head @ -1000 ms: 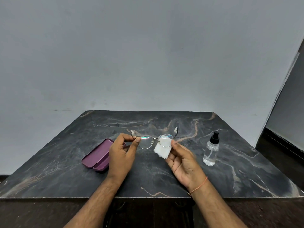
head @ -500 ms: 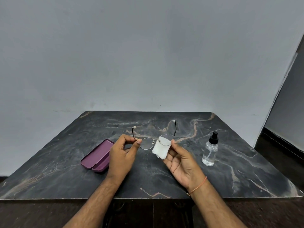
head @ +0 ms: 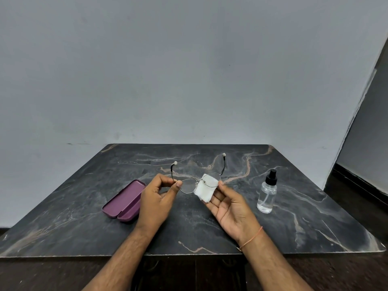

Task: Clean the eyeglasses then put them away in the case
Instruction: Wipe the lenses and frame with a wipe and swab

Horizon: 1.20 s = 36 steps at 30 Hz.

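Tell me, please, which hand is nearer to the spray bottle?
Right. The right hand, holding the white cloth, is just left of the spray bottle; the left hand is farther off, by the purple case.

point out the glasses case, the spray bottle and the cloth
glasses case point(head: 123, 201), head view, on the open purple lid
spray bottle point(head: 266, 196), head view, on the clear body
cloth point(head: 204, 191), head view, on the white fold under the lens

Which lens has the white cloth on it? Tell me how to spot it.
The lens on the person's right, pinched by the right hand with the white cloth behind it. The other lens, nearer the left hand, is bare.
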Tool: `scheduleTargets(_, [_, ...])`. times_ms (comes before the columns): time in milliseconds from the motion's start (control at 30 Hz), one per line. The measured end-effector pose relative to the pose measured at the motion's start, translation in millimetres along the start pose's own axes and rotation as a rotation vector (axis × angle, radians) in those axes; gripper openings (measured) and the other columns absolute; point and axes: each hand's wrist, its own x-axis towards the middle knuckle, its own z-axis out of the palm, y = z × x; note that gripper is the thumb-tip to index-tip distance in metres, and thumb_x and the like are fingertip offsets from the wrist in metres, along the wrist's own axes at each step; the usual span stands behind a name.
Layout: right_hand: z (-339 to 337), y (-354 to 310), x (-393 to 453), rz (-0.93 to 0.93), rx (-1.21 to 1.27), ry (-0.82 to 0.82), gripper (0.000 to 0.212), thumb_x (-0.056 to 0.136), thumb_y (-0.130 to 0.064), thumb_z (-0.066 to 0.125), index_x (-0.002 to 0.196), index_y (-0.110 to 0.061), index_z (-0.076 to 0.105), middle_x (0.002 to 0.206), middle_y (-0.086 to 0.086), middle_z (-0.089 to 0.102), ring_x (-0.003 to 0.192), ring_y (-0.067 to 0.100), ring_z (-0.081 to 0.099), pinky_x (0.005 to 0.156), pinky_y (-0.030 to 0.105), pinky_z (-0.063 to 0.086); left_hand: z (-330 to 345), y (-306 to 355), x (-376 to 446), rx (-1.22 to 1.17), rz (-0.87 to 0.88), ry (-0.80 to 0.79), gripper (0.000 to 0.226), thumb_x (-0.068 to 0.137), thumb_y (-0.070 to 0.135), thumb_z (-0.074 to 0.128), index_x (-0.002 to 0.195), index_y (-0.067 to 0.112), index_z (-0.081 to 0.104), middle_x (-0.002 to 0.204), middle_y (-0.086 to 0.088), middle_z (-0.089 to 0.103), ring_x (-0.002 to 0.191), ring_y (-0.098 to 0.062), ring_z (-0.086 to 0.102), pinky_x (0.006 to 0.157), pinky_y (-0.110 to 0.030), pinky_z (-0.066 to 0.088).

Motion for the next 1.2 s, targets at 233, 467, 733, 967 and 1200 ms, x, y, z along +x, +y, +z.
scheduleTargets(233, [-3.5, 0.7, 2.8, -0.089, 0.014, 0.07, 0.046, 0.082, -0.004, 0.073, 0.127, 0.004, 0.067, 0.113, 0.023, 0.08, 0.097, 0.029, 0.082, 0.084, 0.042, 0.068, -0.2, 0.9, 0.1, -0.016, -0.013, 0.002, 0.016, 0.092, 0.029, 0.085, 0.086, 0.03, 0.071, 0.089, 0.007, 0.079, 0.091, -0.019, 0.076, 0.081, -0.027, 0.059])
scheduleTargets(467, [-3.1, -0.6, 0.6, 0.009, -0.016, 0.035, 0.046, 0.092, -0.011, 0.07, 0.135, 0.001, 0.066, 0.133, 0.025, 0.073, 0.12, 0.04, 0.074, 0.085, 0.047, 0.067, -1.5, -0.5, 0.6, 0.001, 0.002, -0.024, 0.013, 0.089, 0.043, 0.082, 0.09, 0.037, 0.071, 0.093, 0.008, 0.081, 0.094, -0.014, 0.078, 0.083, -0.028, 0.063])
scheduleTargets(733, [-3.3, -3.4, -3.1, 0.022, -0.029, -0.017, 0.037, 0.095, -0.017, 0.068, 0.131, -0.008, 0.069, 0.136, 0.018, 0.073, 0.128, 0.038, 0.07, 0.095, 0.056, 0.061, 0.5, 1.5, -1.4, -0.021, 0.035, -0.048, 0.016, 0.091, 0.028, 0.085, 0.085, 0.034, 0.071, 0.093, 0.011, 0.081, 0.09, -0.004, 0.078, 0.074, -0.009, 0.057])
scheduleTargets(967, [-3.0, -5.2, -2.7, -0.074, -0.035, -0.001, 0.046, 0.089, -0.005, 0.069, 0.134, -0.011, 0.069, 0.127, 0.017, 0.077, 0.112, 0.029, 0.078, 0.087, 0.045, 0.066, 0.5, 4.1, -1.9, -0.019, 0.025, -0.029, 0.015, 0.091, 0.027, 0.085, 0.086, 0.026, 0.071, 0.092, 0.012, 0.08, 0.09, -0.008, 0.077, 0.076, -0.01, 0.057])
scheduleTargets(1200, [-2.0, -4.3, -4.2, -0.041, -0.032, -0.018, 0.031, 0.094, -0.011, 0.068, 0.124, -0.013, 0.073, 0.129, 0.017, 0.077, 0.116, 0.032, 0.077, 0.088, 0.05, 0.065, 0.8, 3.7, -3.0, 0.023, 0.043, -0.045, 0.018, 0.093, 0.014, 0.087, 0.088, 0.023, 0.072, 0.093, 0.014, 0.08, 0.09, -0.004, 0.077, 0.074, -0.009, 0.056])
